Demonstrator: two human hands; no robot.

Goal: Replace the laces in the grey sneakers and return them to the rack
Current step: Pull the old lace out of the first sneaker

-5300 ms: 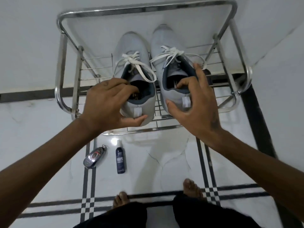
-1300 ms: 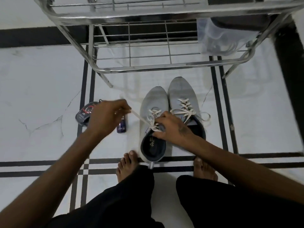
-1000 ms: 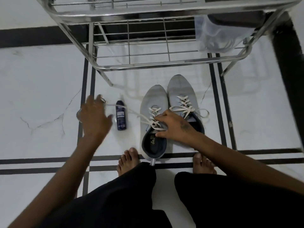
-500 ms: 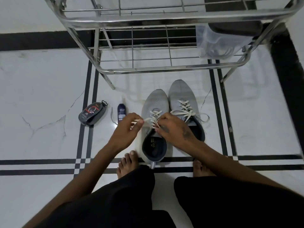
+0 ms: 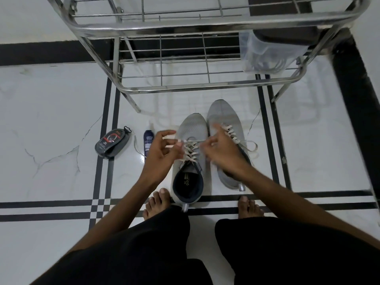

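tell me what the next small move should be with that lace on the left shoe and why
Probably draw the lace out of the top eyelets of the left sneaker. It is still crossed through several rows, and the left hand already pinches its loose end; the right hand, blurred, is at the other side. The right sneaker is still fully laced, so it should come later.

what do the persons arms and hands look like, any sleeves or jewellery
Both forearms are bare, with no sleeves in view. The left hand and right hand show no gloves, rings or watch. The right hand is motion-blurred, so fine marks cannot be told.
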